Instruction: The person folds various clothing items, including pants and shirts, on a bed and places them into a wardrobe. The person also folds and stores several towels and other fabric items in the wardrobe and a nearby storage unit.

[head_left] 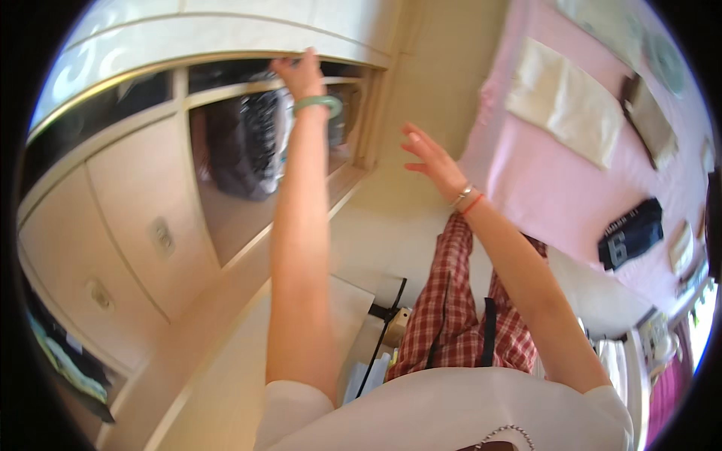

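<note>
My left hand (302, 78), with a green bangle (319, 105) on its wrist, is stretched out at the front of a wardrobe. Its fingers are apart and slightly blurred, near the lower edge of a white upper panel (248, 30). Whether they touch the panel I cannot tell. Below and behind that arm, dark clothes (239, 146) hang in an open compartment (233, 218). My right hand (435, 159) is held in the air between the wardrobe and a bed, fingers spread and nothing in them. A bracelet and a red cord (472, 203) circle that wrist.
On the right is a bed with a pink sheet (519, 161), bearing folded cream cloth (564, 98) and a folded dark garment (630, 234). Closed cabinet doors (143, 210) fill the left. A pale tabletop (241, 353) and a black bar (382, 338) stand close to my legs.
</note>
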A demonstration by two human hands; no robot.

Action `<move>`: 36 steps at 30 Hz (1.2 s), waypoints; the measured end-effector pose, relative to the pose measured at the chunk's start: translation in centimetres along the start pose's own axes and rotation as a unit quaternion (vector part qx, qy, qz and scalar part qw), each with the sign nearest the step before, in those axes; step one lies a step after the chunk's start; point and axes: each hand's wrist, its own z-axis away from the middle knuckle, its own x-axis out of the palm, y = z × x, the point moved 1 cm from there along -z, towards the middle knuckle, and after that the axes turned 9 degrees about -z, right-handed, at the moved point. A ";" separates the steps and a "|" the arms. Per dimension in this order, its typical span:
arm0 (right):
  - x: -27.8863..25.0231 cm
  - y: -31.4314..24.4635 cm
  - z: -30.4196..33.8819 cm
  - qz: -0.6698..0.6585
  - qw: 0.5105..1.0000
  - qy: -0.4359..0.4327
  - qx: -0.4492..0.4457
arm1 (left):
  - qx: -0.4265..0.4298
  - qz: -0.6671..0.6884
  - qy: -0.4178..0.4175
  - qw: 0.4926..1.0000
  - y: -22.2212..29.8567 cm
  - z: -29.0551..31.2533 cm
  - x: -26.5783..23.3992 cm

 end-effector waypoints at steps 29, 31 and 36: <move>-29.1 -11.9 9.1 0.088 0.876 0.465 -0.090 | -0.451 0.206 -0.206 0.844 -8.4 19.0 17.1; -28.3 -12.4 8.6 0.087 0.906 0.409 -0.068 | -0.423 0.195 -0.224 0.856 -7.3 18.5 17.3; -28.4 -14.1 8.0 0.042 0.953 0.299 0.000 | -0.397 0.129 -0.270 0.868 -4.8 17.1 18.7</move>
